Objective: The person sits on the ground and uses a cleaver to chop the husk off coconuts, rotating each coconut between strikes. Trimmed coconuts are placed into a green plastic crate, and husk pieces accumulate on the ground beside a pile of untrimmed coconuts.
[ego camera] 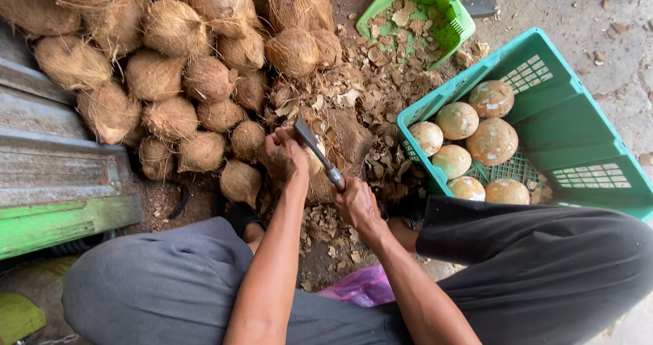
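Gripping a short metal-headed chopping tool with a steel handle [317, 153], right hand [356, 204] closed tight around the lower end of the handle, blade end raised over the left hand [284, 156]. Left hand curled over a pale, partly husked coconut [315, 161], pressing it against a brown fibrous stump (fingers mostly hidden behind the tool). Heaped just beyond, a pile of brown hairy coconuts [177, 66]. Scattered around the stump, dry husk chips [381, 93]. Sitting to the right, a teal plastic crate [578, 141] holding smooth tan shelled coconuts [469, 141]; farther back, a green plastic basket [445, 8] with husk scraps.
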